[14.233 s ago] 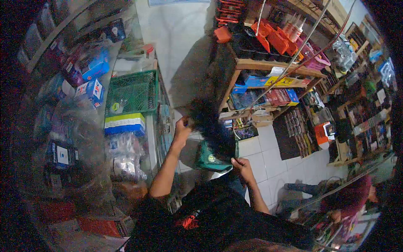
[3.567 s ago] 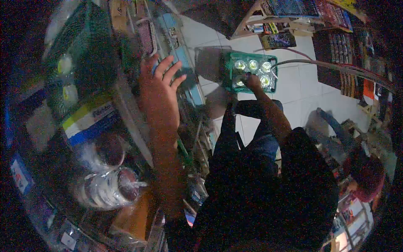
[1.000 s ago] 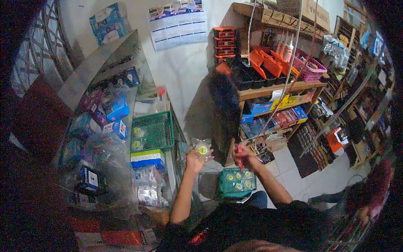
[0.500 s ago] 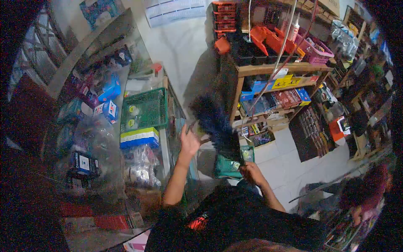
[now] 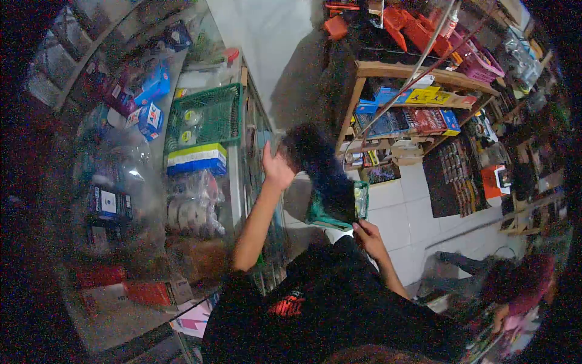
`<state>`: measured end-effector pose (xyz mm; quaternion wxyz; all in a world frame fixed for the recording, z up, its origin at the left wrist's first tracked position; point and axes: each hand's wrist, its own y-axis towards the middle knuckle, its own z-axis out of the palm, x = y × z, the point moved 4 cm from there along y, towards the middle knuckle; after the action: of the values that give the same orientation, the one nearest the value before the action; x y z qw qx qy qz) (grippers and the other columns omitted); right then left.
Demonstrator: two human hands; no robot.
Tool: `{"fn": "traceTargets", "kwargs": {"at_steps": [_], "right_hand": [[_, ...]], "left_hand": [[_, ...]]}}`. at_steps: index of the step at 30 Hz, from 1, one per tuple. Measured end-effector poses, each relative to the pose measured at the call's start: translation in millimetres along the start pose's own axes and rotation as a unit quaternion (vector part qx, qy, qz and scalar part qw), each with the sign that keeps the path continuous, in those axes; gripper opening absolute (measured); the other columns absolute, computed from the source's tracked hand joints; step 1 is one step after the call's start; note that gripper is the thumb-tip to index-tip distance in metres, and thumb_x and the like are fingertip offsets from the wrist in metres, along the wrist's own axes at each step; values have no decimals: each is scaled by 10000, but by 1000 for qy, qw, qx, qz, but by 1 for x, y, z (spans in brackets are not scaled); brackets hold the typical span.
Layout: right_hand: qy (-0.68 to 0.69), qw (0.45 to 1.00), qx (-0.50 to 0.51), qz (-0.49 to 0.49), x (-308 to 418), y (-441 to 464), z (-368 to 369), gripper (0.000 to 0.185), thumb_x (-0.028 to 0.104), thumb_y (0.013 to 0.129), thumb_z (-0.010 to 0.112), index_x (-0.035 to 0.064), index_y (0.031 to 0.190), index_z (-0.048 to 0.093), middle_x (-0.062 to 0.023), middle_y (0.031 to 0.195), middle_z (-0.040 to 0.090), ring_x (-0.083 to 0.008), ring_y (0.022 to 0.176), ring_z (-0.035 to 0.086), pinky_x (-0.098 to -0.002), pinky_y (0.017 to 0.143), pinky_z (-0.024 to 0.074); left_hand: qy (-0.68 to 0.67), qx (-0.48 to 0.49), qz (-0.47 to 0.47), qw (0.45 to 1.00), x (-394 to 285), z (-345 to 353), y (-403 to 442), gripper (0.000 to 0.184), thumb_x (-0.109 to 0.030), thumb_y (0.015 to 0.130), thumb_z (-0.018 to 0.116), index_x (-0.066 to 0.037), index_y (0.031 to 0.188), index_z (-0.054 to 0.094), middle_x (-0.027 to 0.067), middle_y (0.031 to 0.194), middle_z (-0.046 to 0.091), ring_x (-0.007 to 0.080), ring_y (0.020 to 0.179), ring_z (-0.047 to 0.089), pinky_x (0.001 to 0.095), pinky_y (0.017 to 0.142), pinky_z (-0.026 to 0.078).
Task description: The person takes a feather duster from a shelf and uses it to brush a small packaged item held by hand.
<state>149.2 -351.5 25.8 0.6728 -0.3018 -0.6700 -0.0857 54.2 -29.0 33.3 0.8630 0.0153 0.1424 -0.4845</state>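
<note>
Near the centre, my left hand (image 5: pixel 279 168) is raised with its thumb apart and its palm showing. A dark, blurred shape hides part of its fingers, and nothing is visible in it. My right hand (image 5: pixel 370 238) is lower and to the right, its fingers closed at the near right corner of a small green basket (image 5: pixel 331 223). The same dark shape covers most of this basket. A clear-wrapped item (image 5: pixel 361 197) shows at its right side. Left of my left hand, a larger green basket (image 5: pixel 209 115) on the glass counter holds round wrapped items.
Boxes and plastic-wrapped goods (image 5: pixel 197 203) lie on and in the glass counter (image 5: pixel 233 182) at left. A wooden shelf (image 5: pixel 424 71) with orange bins (image 5: pixel 418 29) and a pink basket (image 5: pixel 479 60) stands at upper right. Another person (image 5: pixel 521 282) is at lower right. Cables hang in front.
The round wrapped item seen in my left hand a second ago no longer shows there. My right hand has moved to the small basket's corner. The view has tilted downward.
</note>
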Motion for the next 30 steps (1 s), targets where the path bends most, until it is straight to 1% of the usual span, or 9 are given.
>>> {"fn": "traceTargets", "kwargs": {"at_steps": [7, 10, 11, 14, 19, 22, 23, 26, 30], "right_hand": [[-21, 1000, -3, -6, -4, 16, -8, 263, 207, 970, 562, 70, 750, 522, 68, 588, 400, -32, 498, 349, -220, 443, 274], [-55, 998, 1, -33, -16, 26, -7, 274, 211, 971, 561, 77, 735, 521, 64, 576, 412, -35, 456, 343, -223, 405, 263], [-61, 997, 1, -56, -3, 27, -3, 283, 213, 971, 561, 79, 725, 518, 61, 574, 419, -36, 446, 342, -225, 396, 260], [-19, 1000, -8, -19, 18, 27, 6, 307, 218, 968, 567, 77, 701, 511, 59, 573, 427, -34, 446, 341, -225, 398, 257], [-64, 998, 19, -8, 24, 33, 4, 334, 237, 962, 577, 75, 679, 504, 65, 565, 407, -32, 452, 340, -224, 407, 253], [-58, 998, -6, 20, 33, 35, 3, 342, 249, 960, 578, 80, 673, 497, 69, 562, 397, -30, 457, 342, -221, 410, 251], [-49, 998, -4, 45, 34, 36, 4, 343, 252, 959, 577, 82, 673, 497, 69, 563, 398, -29, 463, 343, -220, 414, 252], [-35, 997, 33, 54, 33, 43, -2, 326, 265, 950, 590, 81, 690, 521, 68, 578, 422, -30, 479, 353, -219, 425, 260], [-36, 999, 5, 34, 33, 50, -5, 293, 260, 935, 615, 70, 718, 566, 61, 593, 456, -36, 481, 365, -227, 430, 269]], "left_hand": [[-11, -51, -11, 999, -6, -1, -10, 679, -610, 887, 427, -115, 1343, 509, 118, 1347, 534, 322, 1242, 489, 507, 1062, 348], [-32, -9, 15, 999, -10, -22, 2, 668, -611, 892, 413, -167, 1389, 460, 102, 1379, 505, 312, 1269, 464, 569, 1037, 333], [56, 30, 61, 996, -15, -17, 1, 681, -614, 893, 400, -162, 1401, 444, 101, 1386, 500, 313, 1273, 461, 569, 1039, 330], [-21, -47, 26, 998, -17, 3, -11, 695, -607, 897, 380, -107, 1370, 478, 109, 1357, 530, 327, 1249, 484, 506, 1069, 339], [12, 34, 64, 997, -21, -6, -4, 682, -588, 884, 423, -148, 1405, 434, 94, 1405, 482, 294, 1292, 446, 518, 1076, 323], [-25, -43, -11, 999, -21, 5, -12, 667, -583, 879, 431, -119, 1355, 498, 111, 1344, 540, 305, 1247, 492, 464, 1073, 362], [-72, 183, -32, 980, -24, 4, -11, 662, -585, 871, 440, -118, 1334, 518, 115, 1342, 541, 309, 1241, 497, 458, 1072, 362], [-45, -36, 37, 998, -28, -16, 1, 664, -585, 872, 440, -131, 1356, 477, 106, 1389, 492, 313, 1263, 472, 513, 1050, 369], [-94, 54, 36, 993, -35, -3, -6, 594, -521, 883, 463, -119, 1316, 524, 121, 1304, 568, 309, 1188, 531, 487, 1045, 376]]}}
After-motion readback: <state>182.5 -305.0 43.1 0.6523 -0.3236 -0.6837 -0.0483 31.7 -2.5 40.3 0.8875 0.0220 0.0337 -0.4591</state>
